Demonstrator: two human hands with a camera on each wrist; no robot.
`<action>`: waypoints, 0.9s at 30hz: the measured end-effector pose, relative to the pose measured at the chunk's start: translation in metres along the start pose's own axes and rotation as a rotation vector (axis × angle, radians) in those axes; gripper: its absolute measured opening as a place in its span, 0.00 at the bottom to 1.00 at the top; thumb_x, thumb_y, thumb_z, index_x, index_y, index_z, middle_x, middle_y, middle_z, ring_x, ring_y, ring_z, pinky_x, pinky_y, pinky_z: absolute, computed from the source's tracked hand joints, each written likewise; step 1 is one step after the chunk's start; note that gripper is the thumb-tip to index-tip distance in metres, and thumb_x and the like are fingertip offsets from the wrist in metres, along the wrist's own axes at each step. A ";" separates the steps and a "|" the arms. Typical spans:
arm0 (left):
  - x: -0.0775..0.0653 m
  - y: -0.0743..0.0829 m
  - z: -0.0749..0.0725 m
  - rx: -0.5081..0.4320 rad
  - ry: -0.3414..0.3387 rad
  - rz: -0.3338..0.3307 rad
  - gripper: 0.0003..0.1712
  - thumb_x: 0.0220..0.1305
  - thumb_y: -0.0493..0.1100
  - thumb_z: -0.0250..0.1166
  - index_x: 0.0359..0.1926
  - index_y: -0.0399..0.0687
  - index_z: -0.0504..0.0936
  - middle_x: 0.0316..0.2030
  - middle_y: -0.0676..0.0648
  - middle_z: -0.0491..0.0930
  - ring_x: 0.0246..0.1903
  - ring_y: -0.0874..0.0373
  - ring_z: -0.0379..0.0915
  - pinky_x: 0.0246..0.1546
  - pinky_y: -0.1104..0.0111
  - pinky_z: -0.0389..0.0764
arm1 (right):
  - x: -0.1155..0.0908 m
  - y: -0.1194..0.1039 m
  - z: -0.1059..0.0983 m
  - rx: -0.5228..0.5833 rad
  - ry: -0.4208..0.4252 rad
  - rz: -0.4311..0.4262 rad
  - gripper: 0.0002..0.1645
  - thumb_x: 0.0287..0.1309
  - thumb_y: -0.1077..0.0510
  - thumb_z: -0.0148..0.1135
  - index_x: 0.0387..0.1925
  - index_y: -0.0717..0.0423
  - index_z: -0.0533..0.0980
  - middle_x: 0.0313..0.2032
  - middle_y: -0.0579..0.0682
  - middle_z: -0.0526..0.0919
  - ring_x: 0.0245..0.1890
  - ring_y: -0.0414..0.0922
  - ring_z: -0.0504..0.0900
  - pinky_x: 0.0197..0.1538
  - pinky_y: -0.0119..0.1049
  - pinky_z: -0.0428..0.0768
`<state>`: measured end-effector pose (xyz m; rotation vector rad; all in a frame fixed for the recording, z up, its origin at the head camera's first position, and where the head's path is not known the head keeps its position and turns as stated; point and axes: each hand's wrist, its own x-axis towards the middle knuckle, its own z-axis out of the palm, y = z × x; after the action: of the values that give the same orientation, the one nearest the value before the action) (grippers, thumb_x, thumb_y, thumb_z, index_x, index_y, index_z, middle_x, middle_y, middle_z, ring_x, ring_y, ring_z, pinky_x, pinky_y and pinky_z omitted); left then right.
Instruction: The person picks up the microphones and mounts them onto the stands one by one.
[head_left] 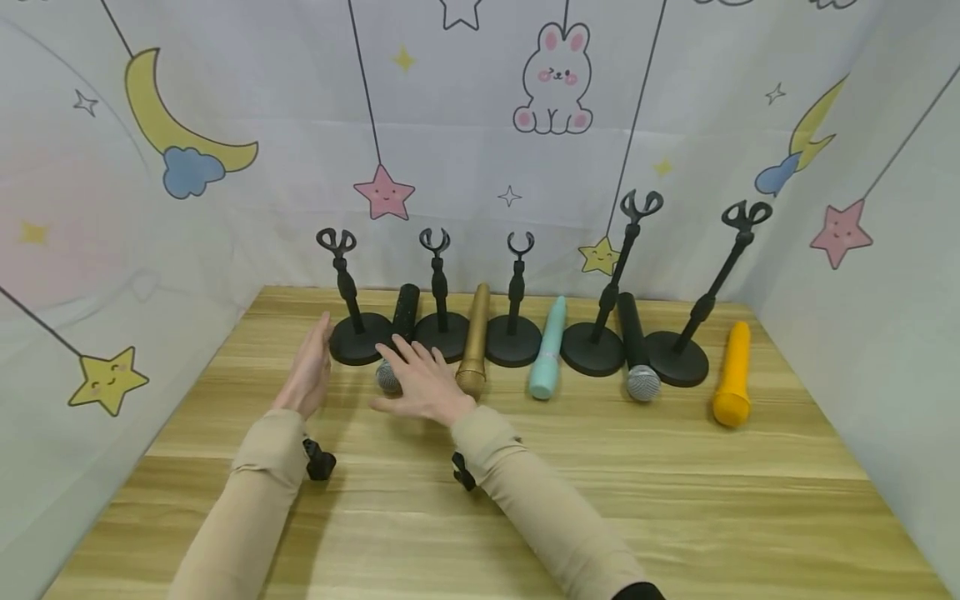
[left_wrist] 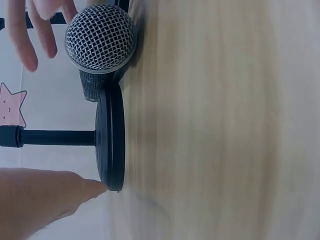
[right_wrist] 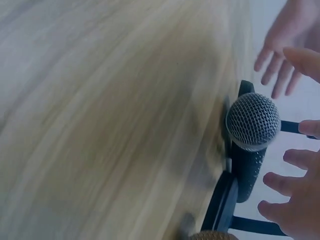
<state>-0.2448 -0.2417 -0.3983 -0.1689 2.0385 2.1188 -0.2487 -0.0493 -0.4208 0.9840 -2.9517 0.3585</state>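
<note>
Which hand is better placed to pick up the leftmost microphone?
Probably the right hand: it is spread over that black microphone, whereas the leftmost stand sits between the microphone and the left hand.

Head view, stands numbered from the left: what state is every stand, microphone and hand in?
Left hand, fingers extended, gripping nothing
Right hand, fingers spread, gripping nothing
First stand, standing, empty
Second stand, standing, empty
Third stand, standing, empty
Fourth stand, standing, empty
Fifth stand, standing, empty
Left black microphone, lying, partly hidden
Gold microphone, lying down
Mint microphone, lying down
Right black microphone, lying down
Orange microphone, lying down
</note>
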 end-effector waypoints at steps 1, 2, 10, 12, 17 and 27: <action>0.003 -0.001 -0.001 -0.020 -0.008 0.007 0.49 0.59 0.72 0.36 0.67 0.55 0.22 0.68 0.52 0.18 0.66 0.57 0.10 0.66 0.59 0.21 | 0.001 -0.001 0.001 0.001 -0.004 0.003 0.49 0.48 0.27 0.50 0.67 0.35 0.44 0.69 0.46 0.46 0.67 0.52 0.55 0.65 0.53 0.56; 0.005 -0.001 -0.001 -0.042 -0.018 0.017 0.49 0.59 0.71 0.36 0.67 0.55 0.22 0.68 0.52 0.18 0.66 0.57 0.10 0.66 0.60 0.21 | 0.002 -0.002 0.002 0.002 -0.012 0.008 0.49 0.48 0.28 0.50 0.67 0.34 0.44 0.70 0.46 0.45 0.67 0.52 0.55 0.65 0.53 0.56; 0.015 0.006 -0.001 -0.117 -0.065 0.049 0.44 0.61 0.70 0.35 0.65 0.65 0.21 0.67 0.56 0.17 0.66 0.59 0.08 0.66 0.62 0.19 | 0.010 -0.006 0.010 -0.007 -0.061 0.022 0.44 0.49 0.29 0.52 0.66 0.33 0.51 0.70 0.45 0.45 0.65 0.54 0.57 0.62 0.54 0.60; 0.018 0.009 0.000 -0.128 -0.067 0.049 0.42 0.62 0.69 0.35 0.65 0.66 0.21 0.67 0.56 0.17 0.66 0.61 0.09 0.66 0.63 0.19 | 0.010 -0.007 0.011 -0.003 -0.077 0.030 0.43 0.49 0.30 0.53 0.65 0.34 0.53 0.70 0.45 0.45 0.65 0.55 0.58 0.62 0.54 0.61; 0.024 0.016 0.004 -0.139 -0.060 0.084 0.41 0.64 0.66 0.36 0.65 0.65 0.21 0.68 0.56 0.17 0.65 0.61 0.08 0.66 0.63 0.18 | 0.011 -0.008 0.013 0.046 -0.095 0.040 0.43 0.49 0.33 0.55 0.65 0.40 0.55 0.69 0.47 0.46 0.64 0.57 0.59 0.63 0.51 0.61; 0.028 0.032 0.014 -0.083 0.014 0.100 0.42 0.62 0.66 0.41 0.67 0.65 0.27 0.67 0.59 0.19 0.66 0.65 0.12 0.67 0.64 0.22 | 0.008 -0.010 0.016 0.118 -0.033 0.052 0.37 0.48 0.38 0.60 0.59 0.46 0.62 0.67 0.48 0.50 0.60 0.57 0.64 0.60 0.44 0.68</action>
<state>-0.2781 -0.2268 -0.3729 -0.0958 2.0074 2.2691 -0.2485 -0.0651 -0.4332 0.9336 -3.0213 0.5281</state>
